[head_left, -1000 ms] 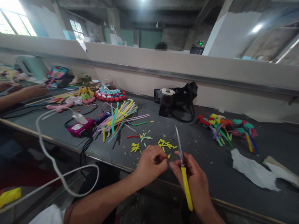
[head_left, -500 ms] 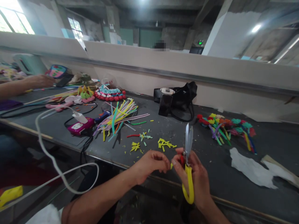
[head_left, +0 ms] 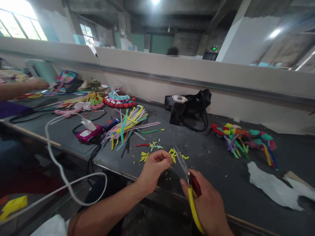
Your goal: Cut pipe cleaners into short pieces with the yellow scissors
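Near the table's front edge, my left hand (head_left: 157, 167) is closed in a pinch; whatever its fingertips hold is hidden. My right hand (head_left: 206, 200) is wrapped round a pair of scissors (head_left: 182, 161) with yellow and red handles. The blades point up and to the left, close to my left fingertips. Just beyond them lies a pile of short yellow cut pieces (head_left: 185, 157), partly covered by my hand and the blades. A second yellow pile (head_left: 143, 156) sits left of it, with pale green pieces (head_left: 155, 145) and a red fuzzy stem (head_left: 142, 145) behind. Tiny yellow bits show below my left hand.
A bundle of coloured fuzzy stems (head_left: 130, 123) lies left of centre, beside a magenta power socket (head_left: 90, 133) with a white cable (head_left: 50, 147). A black bag (head_left: 197, 105) and phone (head_left: 176, 113) stand behind. Fuzzy flowers (head_left: 233, 134) and white paper (head_left: 270, 188) lie right. A co-worker's hand (head_left: 38, 84) is far left.
My left hand has moved up and left, away from my right hand. The scissors have tilted from upright to the left, and my right hand has turned with its back upward.
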### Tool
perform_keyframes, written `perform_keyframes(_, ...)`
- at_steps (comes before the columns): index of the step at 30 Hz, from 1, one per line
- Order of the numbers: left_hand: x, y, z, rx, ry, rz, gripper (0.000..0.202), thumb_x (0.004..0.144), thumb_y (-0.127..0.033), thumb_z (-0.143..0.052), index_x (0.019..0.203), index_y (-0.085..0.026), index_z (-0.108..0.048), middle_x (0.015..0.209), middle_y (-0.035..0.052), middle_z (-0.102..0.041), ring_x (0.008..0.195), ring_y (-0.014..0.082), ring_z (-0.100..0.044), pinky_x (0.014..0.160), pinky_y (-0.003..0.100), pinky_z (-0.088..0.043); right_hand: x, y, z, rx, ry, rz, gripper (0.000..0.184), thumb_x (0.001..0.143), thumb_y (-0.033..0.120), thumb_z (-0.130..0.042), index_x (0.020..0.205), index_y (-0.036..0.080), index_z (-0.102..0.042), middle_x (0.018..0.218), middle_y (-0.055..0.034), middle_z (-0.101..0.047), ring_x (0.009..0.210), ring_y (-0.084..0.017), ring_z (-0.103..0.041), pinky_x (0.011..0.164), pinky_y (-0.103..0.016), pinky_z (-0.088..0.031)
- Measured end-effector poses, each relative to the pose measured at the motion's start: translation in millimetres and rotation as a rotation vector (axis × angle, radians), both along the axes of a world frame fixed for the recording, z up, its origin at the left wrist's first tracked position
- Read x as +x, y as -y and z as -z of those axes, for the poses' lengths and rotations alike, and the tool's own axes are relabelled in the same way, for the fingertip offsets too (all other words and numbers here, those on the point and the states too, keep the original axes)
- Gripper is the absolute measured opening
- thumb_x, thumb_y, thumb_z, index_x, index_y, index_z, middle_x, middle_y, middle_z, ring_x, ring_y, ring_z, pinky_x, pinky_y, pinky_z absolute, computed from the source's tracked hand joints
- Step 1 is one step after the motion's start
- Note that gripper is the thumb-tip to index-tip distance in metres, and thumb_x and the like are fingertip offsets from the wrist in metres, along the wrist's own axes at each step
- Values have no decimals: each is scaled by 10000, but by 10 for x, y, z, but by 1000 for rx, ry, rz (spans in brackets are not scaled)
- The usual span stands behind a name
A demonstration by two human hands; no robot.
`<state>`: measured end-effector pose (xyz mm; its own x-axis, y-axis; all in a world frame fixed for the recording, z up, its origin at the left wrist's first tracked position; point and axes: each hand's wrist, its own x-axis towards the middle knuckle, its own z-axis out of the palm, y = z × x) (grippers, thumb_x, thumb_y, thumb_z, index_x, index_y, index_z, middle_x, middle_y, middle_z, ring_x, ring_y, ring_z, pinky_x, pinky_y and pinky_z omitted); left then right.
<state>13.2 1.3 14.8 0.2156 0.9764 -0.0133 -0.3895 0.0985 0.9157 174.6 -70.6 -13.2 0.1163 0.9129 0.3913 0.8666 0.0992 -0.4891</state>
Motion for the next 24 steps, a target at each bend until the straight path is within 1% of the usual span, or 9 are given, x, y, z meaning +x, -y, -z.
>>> perform_keyframes(3,4,-11,-23,7,3,-48,62,643,-175,-664,628,-144,-613,581,-35,-507,580,78,-391,574,210,-302,23,32,99,7,109,-1,286,866,461,-515,1042,261,-618,914,-19,-715,792,-200,-690,648,-293,-530)
perform_keyframes(5,17,-4,-35,2,10,-59,85,644,-194,-680,630,-148,-610,586,-33,-512,588,83,-401,584,214,-311,40,42,128,8,150,-13,269,872,442,-508,1040,264,-618,900,-11,-716,797,-197,-691,651,-291,-531)
perform_keyframes(9,46,6,-45,-12,9,-73,109,629,-199,-693,620,-152,-595,596,-28,-520,600,92,-415,598,222,-325,70,53,139,44,204,-21,265,884,435,-495,1029,256,-626,839,-5,-714,742,-185,-692,614,-271,-519)
perform_keyframes(12,59,4,-43,-13,2,-84,111,627,-194,-688,614,-155,-585,597,-28,-516,602,93,-415,601,223,-329,85,65,162,97,248,-26,278,903,432,-473,1028,242,-631,840,-17,-718,737,-184,-695,597,-260,-509)
perform_keyframes(17,57,9,-40,-3,-13,-116,106,624,-185,-682,614,-153,-581,601,-27,-515,605,92,-419,595,219,-332,96,66,205,164,312,-21,296,935,406,-424,1066,230,-623,866,-32,-721,761,-189,-699,628,-270,-517)
perform_keyframes(20,50,17,-51,1,-38,-132,111,619,-199,-690,620,-148,-591,608,-22,-526,605,92,-425,591,219,-333,105,59,217,187,324,-35,293,941,391,-414,1066,223,-619,867,-38,-723,763,-187,-698,627,-266,-521)
perform_keyframes(24,50,26,-64,0,-50,-137,121,618,-210,-689,607,-146,-586,595,-23,-522,597,91,-427,586,217,-335,126,71,265,227,354,-62,294,937,360,-420,1102,201,-604,920,-63,-727,790,-185,-698,659,-263,-532)
